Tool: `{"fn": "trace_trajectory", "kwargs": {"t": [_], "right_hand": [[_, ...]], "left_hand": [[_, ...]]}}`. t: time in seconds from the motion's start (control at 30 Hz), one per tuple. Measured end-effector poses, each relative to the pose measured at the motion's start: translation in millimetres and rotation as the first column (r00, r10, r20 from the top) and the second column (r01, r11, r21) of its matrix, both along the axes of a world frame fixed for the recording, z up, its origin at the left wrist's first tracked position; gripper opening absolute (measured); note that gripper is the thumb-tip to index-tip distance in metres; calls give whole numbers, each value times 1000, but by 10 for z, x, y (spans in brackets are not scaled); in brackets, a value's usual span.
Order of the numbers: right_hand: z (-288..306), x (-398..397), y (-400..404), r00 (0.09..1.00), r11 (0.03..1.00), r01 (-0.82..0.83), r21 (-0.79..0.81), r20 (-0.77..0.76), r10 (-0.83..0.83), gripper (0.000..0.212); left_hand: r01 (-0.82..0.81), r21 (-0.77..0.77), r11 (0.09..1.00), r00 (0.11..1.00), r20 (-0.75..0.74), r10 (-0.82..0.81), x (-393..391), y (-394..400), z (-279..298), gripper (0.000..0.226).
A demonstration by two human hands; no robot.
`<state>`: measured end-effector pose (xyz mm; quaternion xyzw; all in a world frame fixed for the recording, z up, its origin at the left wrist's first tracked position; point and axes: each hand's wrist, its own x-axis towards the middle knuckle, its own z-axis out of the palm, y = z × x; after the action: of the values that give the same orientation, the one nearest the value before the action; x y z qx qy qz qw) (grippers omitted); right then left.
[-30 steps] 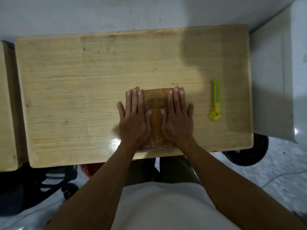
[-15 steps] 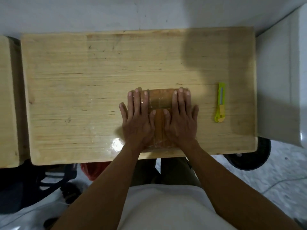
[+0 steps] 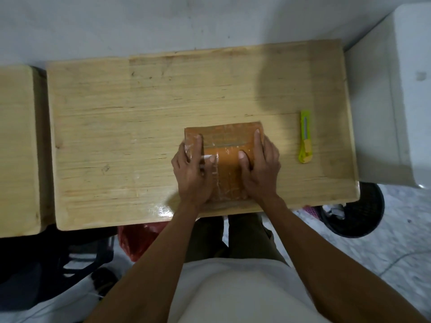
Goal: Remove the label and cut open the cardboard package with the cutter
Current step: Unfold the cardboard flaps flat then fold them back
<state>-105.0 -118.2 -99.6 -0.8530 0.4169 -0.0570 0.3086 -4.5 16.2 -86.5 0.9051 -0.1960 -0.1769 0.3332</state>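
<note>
Hands sit on a flat brown cardboard package wrapped in shiny clear tape (image 3: 225, 157), which lies on the light wooden table (image 3: 140, 136) near its front edge, a bit right of the middle. Left hand (image 3: 193, 173) grips the package's left side w/ fingers curled over the edge and the thumb lying across the top. Right hand (image 3: 261, 169) grips the right side the same way, one finger stretched up toward the far corner and the thumb pressed on top. Both hands hold the package, thumbs apart w/ bare brown tape btwn them. Can't tell if a label is on it; the top is blurry. Yellow-green plastic cutter w/ a yellow slider (image 3: 305, 137) lies flat on the table, to the right of the package, not touching it or any hand. Black mesh basket (image 3: 356, 213) stands on the floor by the table's right front corner.
</note>
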Motion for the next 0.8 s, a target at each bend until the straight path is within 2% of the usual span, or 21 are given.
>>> {"fn": "trace_trajectory", "kwargs": {"t": [0.07, 0.1, 0.23, 0.37, 0.47, 0.7, 0.8], "right_hand": [[28, 3, -56, 995, 999, -1, 45, 102, -3, 64], [59, 9, -94, 992, 998, -11, 67, 123, 3, 64], [228, 1, -151, 994, 988, -19, 153, 114, 1, 57], [442, -26, -82, 986, 941, 144, 306, 41, -164, 57], [546, -41, -18, 963, 906, 222, 360, 64, -261, 61], [811, -3, 32, 954, 938, 266, 220, 77, -289, 56], [942, -92, -50, 964, 959, 256, 124, 38, -262, 59]], "left_hand": [[-93, -75, 993, 983, -167, 80, 28, -17, 118, 57], [-135, -100, 986, 972, -205, 112, 45, -19, 171, 58], [-146, -172, 974, 967, -233, 104, 115, -3, 334, 57], [-86, -195, 977, 968, -248, 36, 190, -1, 522, 56], [-10, -180, 984, 968, -248, -35, 259, 38, 621, 53], [-67, -184, 981, 942, -335, 2, 241, -38, 877, 41], [-47, -238, 970, 905, -422, -59, 244, -202, 870, 49]]}}
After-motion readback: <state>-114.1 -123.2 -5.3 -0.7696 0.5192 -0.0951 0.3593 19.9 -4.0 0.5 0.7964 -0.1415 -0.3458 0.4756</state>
